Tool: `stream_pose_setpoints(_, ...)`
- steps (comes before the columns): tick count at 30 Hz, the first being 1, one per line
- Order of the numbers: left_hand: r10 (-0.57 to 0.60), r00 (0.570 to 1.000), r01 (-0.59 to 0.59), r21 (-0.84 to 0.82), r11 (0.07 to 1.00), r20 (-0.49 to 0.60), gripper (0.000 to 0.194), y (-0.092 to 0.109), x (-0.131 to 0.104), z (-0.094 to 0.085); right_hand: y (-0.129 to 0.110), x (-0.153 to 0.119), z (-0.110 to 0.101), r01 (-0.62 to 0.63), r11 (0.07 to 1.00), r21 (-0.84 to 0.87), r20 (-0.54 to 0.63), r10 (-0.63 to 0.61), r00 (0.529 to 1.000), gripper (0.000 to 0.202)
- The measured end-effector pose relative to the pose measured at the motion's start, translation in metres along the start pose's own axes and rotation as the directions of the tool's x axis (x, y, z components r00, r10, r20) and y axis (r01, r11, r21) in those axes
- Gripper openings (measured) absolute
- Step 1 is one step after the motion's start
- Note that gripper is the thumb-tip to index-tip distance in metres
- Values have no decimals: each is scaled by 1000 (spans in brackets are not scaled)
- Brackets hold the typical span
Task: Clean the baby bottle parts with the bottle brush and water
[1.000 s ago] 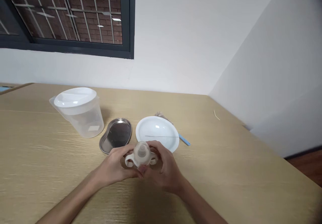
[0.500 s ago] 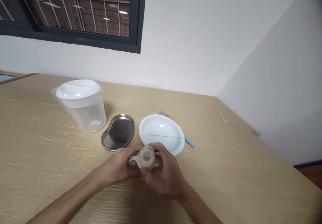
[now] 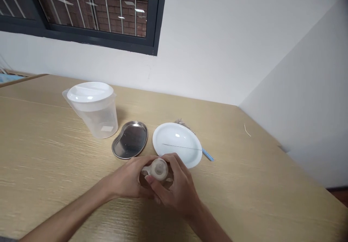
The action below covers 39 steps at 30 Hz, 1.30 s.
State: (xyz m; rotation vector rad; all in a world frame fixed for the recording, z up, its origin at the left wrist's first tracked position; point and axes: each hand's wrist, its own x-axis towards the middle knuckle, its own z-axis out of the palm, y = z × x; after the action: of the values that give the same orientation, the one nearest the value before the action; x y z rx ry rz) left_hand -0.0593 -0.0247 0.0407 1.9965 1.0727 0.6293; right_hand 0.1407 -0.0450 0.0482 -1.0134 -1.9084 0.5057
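A baby bottle [image 3: 159, 168] with side handles stands between my hands, seen from above with its pale nipple pointing up. My left hand [image 3: 132, 176] is wrapped around its left side, near one handle. My right hand [image 3: 178, 187] closes on it from the right, thumb across the front of the collar and fingers behind. Both hands hide most of the bottle's body. Just beyond them lies a white oval dish [image 3: 174, 157], with a thin wire-like stem [image 3: 182, 147] across it that ends at a blue handle [image 3: 208, 155] over the right rim.
A shiny metal kidney tray [image 3: 129, 140] lies left of the dish. Farther left stands a clear plastic pitcher [image 3: 100, 120] with a white lid. Bristles [image 3: 186, 125] show behind the dish. A small pale curved strip [image 3: 247, 130] lies far right on the wooden table [image 3: 258, 184].
My right thumb has shifted up and left across the bottle's collar, and the left handle shows less. The view has turned slightly; the things on the table stay in place.
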Motion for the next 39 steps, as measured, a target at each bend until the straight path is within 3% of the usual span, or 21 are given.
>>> stream_pose_setpoints(6, 95, 991, -99, -36, 994, -90, 45, 1, 1, 17, -2, 1, 2, 91, 993, -71, -28, -93, 995, 18)
stream_pose_setpoints(10, 69, 991, -75, -50, 996, -115, 28, 1, 3, 22, -4, 4, -1, 168, 948, -269, -59, -190, 980, 21)
stream_pose_setpoints(14, 131, 986, -140, -81, 987, -108, 38, -4, 3, 25, -15, 13, -8, 177, 788, -590, -26, -237, 971, 56)
stream_pose_setpoints(18, 164, 973, -174, -54, 983, -161, 36, -16, 4, 34, -30, 25, -11, 192, 619, -762, 116, -161, 980, 54)
stream_pose_setpoints(23, 293, 943, -288, 54, 956, -156, 30, -28, 6, 42, -27, 37, -11, 315, 624, -715, 187, -264, 946, 32)
stream_pose_setpoints(28, 346, 923, -331, 111, 937, -168, 23, -20, 5, 35, -13, 47, -14, 448, 671, -591, 253, -374, 892, 32)
stream_pose_setpoints(33, 370, 915, -360, 86, 929, -163, 17, -11, 7, 29, -8, 55, -20, 490, 717, -497, 295, -391, 872, 35)
stream_pose_setpoints(36, 401, 894, -386, 111, 916, -198, 17, -12, 8, 30, -5, 60, -22, 522, 739, -426, 376, -380, 845, 34)
stream_pose_setpoints(39, 367, 910, -354, 100, 930, -192, 15, -11, 7, 30, -1, 65, -24, 540, 756, -370, 473, -347, 810, 31)
